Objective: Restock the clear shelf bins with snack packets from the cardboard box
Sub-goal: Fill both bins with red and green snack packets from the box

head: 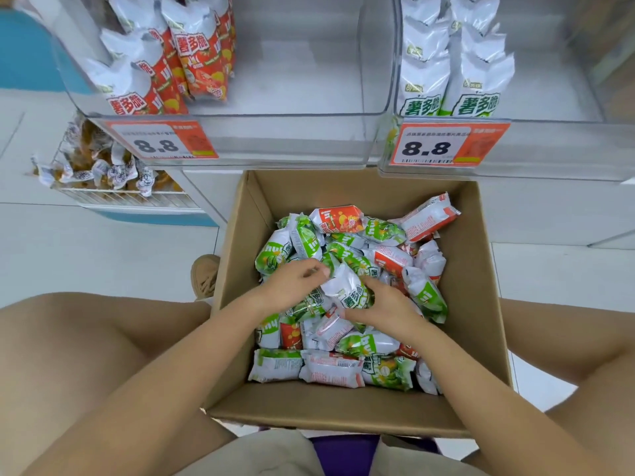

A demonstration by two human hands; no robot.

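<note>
An open cardboard box sits on the floor between my knees, filled with several green and red snack packets. In the middle of the pile, my left hand and my right hand both grip one green-and-white packet, the left pinching its top end, the right wrapped around its lower side. Above the box are two clear shelf bins: the left bin holds red packets at its left side, the right bin holds green packets at its left side.
Each bin front carries an orange 8.8 price tag. A white wire basket of wrapped sweets stands low at the left. My shoe touches the box's left wall. White tiled floor lies on both sides.
</note>
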